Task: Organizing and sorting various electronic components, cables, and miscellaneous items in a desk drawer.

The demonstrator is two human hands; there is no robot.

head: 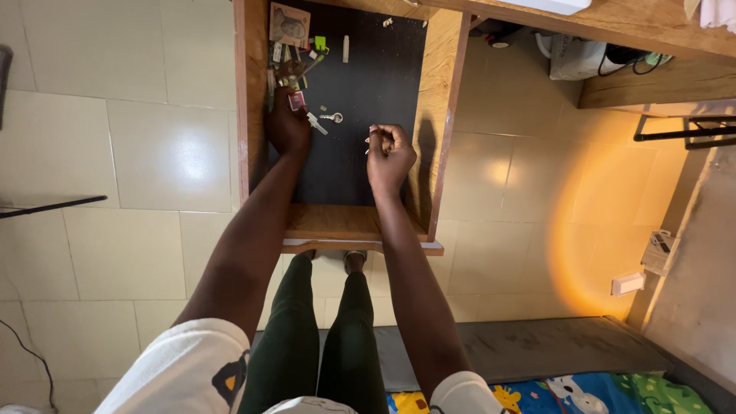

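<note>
I see my two hands inside one open wooden drawer (443, 115). Left hand (287, 124) grips one silver key (316, 123), beside a second key (333, 117). Right hand (389, 153) is fisted; contents unclear.

An open wooden drawer (452, 115) with a dark bottom carries the things. In its far left corner lies a small brown card (289, 24) with a picture on it. Just below that, along the left wall, sits a heap of small clutter (295, 61): a green tag, pale strips and a dark brownish lump; the pieces are too small to tell apart. A white stick (346, 48) lies a little right of the heap. Two white scraps (388, 22) lie by the far edge. Near the middle lies a silver key (332, 117), a second key (317, 123) just beside it. The near half and right side are bare dark bottom.
</note>
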